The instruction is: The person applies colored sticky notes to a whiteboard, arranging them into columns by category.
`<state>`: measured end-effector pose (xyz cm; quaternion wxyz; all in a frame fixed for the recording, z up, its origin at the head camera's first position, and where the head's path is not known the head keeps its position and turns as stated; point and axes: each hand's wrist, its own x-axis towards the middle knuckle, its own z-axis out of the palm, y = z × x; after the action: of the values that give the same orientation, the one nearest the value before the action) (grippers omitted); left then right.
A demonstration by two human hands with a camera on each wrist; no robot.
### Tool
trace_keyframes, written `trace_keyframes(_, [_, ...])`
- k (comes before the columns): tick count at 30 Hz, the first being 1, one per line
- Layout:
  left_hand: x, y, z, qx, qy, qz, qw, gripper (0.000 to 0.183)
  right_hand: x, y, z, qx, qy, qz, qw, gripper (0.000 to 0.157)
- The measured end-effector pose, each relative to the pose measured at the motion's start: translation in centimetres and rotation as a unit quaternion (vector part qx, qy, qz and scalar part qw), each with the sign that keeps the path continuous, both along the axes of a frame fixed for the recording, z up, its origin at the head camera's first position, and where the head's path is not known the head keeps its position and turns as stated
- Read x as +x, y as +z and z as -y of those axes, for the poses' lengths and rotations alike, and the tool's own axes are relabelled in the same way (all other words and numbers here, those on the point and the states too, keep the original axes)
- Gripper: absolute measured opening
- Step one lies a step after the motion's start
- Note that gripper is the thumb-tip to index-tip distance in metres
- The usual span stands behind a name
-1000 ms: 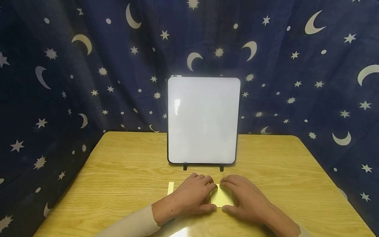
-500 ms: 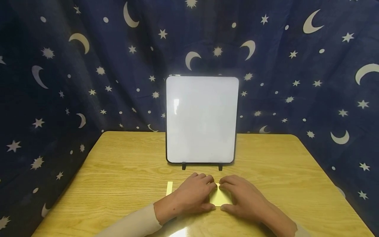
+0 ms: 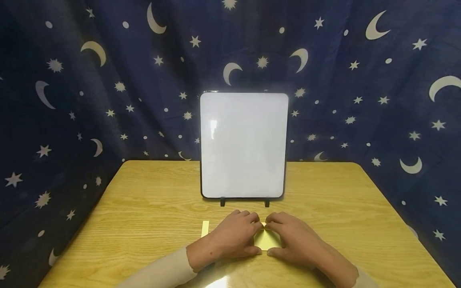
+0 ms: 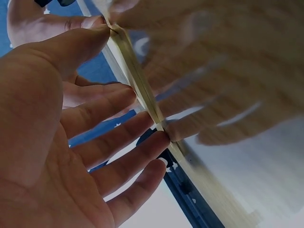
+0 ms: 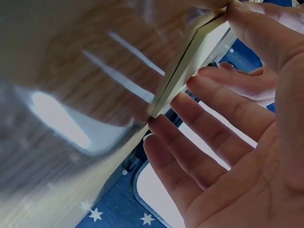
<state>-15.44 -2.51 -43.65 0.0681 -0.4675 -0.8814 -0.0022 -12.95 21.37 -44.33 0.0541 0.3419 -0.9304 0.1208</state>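
A square yellow sticky note pad (image 3: 267,242) lies flat on the wooden table, in front of the whiteboard. My left hand (image 3: 235,237) grips its left side, thumb at the near edge and fingers at the far one. Opposite it, my right hand (image 3: 297,241) holds the right side in the same way. The index fingertips nearly meet at the pad's far edge. Both wrist views show the pad edge-on, a thin layered stack (image 4: 137,76) against the shiny tabletop, with the fingertips along its edges. My hands hide the pad's left and right sides.
A whiteboard (image 3: 244,146) with a dark frame stands upright on small black feet behind the hands. Left of my left hand, a pale yellow strip (image 3: 205,229) lies partly hidden by the forearm. A blue curtain with moons and stars (image 3: 162,80) surrounds the wooden table (image 3: 155,208).
The head view has shifted slightly. My index fingertips have drawn a little closer together at the pad's far edge; otherwise the hands and pad stay in place.
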Motion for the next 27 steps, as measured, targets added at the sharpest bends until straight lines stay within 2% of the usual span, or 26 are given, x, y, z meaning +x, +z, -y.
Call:
trace_keyframes(4, [0.05, 0.02, 0.05, 0.004, 0.0, 0.005, 1.0, 0.044, 0.0, -0.12, -0.06, 0.0, 0.003, -0.002, 1.0, 0.053])
trace_keyframes(16, [-0.08, -0.17, -0.02, 0.004, -0.002, 0.018, 0.9998, 0.05, -0.02, -0.49, -0.48, -0.006, 0.005, -0.001, 1.0, 0.054])
trace_keyframes(23, [-0.06, 0.33, 0.32, 0.012, -0.004, 0.036, 0.9993, 0.039, -0.01, -0.34, -0.46, -0.002, 0.006, 0.003, 1.0, 0.057])
trace_keyframes(27, [-0.16, 0.27, 0.4, 0.016, -0.007, 0.035, 0.9993, 0.033, -0.02, -0.3, -0.46, -0.002, 0.007, 0.001, 1.0, 0.056])
